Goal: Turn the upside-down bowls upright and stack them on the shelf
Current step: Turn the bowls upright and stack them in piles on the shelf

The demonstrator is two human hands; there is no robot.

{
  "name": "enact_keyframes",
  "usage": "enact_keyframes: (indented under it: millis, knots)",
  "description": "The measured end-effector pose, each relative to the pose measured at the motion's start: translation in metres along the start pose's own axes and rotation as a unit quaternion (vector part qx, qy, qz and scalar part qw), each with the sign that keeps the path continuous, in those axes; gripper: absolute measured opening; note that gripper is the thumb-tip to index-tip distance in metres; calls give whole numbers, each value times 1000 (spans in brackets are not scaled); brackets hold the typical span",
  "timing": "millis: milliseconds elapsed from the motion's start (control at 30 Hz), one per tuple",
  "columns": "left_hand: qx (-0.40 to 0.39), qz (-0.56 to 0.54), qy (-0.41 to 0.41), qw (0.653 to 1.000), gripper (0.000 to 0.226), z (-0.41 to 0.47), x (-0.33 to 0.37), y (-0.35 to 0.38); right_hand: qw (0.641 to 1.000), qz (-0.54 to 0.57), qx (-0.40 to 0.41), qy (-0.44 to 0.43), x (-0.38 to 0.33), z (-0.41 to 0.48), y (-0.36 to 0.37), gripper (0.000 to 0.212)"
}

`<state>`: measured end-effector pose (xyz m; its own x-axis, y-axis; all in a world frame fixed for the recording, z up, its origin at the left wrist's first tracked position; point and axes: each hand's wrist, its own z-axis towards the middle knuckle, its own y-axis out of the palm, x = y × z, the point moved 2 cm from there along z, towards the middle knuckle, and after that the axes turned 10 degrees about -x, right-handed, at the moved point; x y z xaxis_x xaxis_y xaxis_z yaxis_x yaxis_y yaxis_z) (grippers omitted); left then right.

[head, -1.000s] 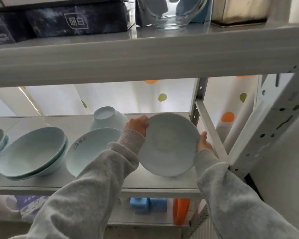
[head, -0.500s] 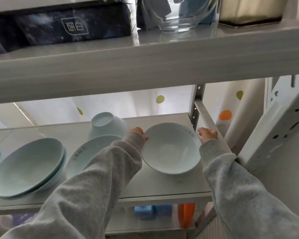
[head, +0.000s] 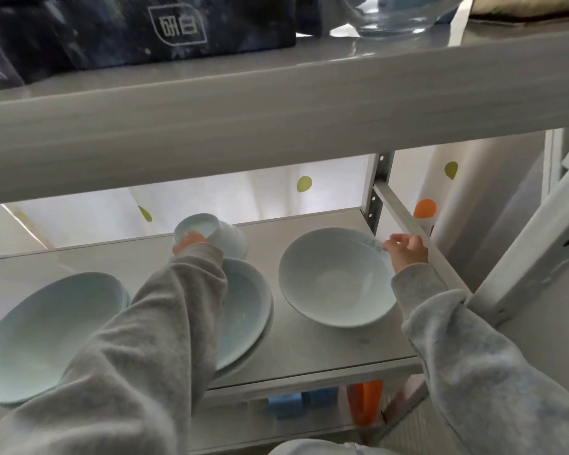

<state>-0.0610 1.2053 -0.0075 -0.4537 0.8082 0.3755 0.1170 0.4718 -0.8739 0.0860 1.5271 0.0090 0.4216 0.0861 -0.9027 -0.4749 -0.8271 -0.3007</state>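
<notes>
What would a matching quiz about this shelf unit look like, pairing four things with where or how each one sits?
Things
1. wide pale blue ceramic bowl standing alone on the right
2. small pale blue ceramic bowl at the back
3. clear glass bowl
4. orange object

Places or states
A. on the upper shelf
B. below the bowl shelf
C. upright, right hand at its rim
D. upside down, left hand on it

Pairs: 1-C, 2-D, 3-A, 4-B
</notes>
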Motion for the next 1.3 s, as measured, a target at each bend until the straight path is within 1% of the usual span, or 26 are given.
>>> enact_keyframes:
  millis: [33, 67, 133, 200, 267, 333, 433, 533, 633, 733, 800, 867, 933, 967, 1000, 1067, 1133, 1167, 1233, 1267, 1300]
  knots:
    - [-7, -30, -12, 999, 52, 3, -2, -1, 1000, -11, 10, -2, 0, 0, 0, 33]
    - [-9, -36, -17, 999, 48, 5, -5, -2, 1000, -21, 16, -4, 0, -1, 1, 33]
    - [6, 7, 13, 1000, 47, 3, -4, -4, 999, -35, 22, -2, 0, -2, 4, 32]
    - [25, 92, 69, 993, 45, 2, -4, -10, 999, -37, 26, -1, 1, -4, 7, 31]
    - [15, 157, 88, 984, 41, 5, -2, -16, 999, -31, 31, -2, 2, -4, 9, 28]
    - [0, 174, 97, 980, 36, 9, 2, -20, 999, -21, 39, -2, 4, -5, 10, 23]
    - [-10, 175, 141, 974, 27, 10, 7, -19, 999, -7, 50, 5, 7, -5, 7, 27]
    - [18, 121, 199, 972, 18, 9, 15, -17, 998, 4, 66, 4, 9, -5, 3, 31]
    - [50, -5, 213, 976, 18, 7, 29, -29, 997, 15, 80, -7, 9, -6, -2, 33]
    - [43, -154, 205, 966, 19, 1, 39, -43, 996, 19, 88, -15, 8, -6, -6, 32]
    - [27, -263, 218, 939, 15, -9, 47, -49, 996, 19, 87, -19, 8, -7, -8, 32]
    - [-1, -356, 236, 904, 11, -24, 58, -54, 996, 16, 82, -31, 7, -8, -8, 33]
    - [-38, -436, 245, 865, 7, -44, 71, -57, 996, -3, 69, -62, 5, -11, -8, 39]
    - [-62, -480, 247, 840, 4, -53, 77, -57, 993, -20, 64, -93, 3, -13, -8, 45]
    - [-89, -515, 248, 816, 5, -60, 83, -55, 989, -36, 59, -131, -1, -16, -8, 52]
    - [-144, -565, 242, 776, 16, -74, 90, -49, 979, -61, 40, -192, -8, -19, -7, 68]
    - [-208, -604, 235, 733, 30, -86, 96, -39, 973, -66, 9, -221, -13, -18, -5, 82]
    - [-247, -625, 227, 705, 41, -92, 97, -33, 971, -52, -8, -234, -17, -17, -3, 85]
    - [-315, -649, 193, 665, 58, -102, 99, -16, 968, 38, -45, -243, -22, -17, 0, 85]
    - [-345, -650, 183, 651, 61, -103, 98, -5, 966, 97, -68, -228, -25, -14, 2, 79]
    - [-370, -642, 180, 646, 61, -109, 97, 3, 962, 148, -94, -208, -28, -12, 3, 70]
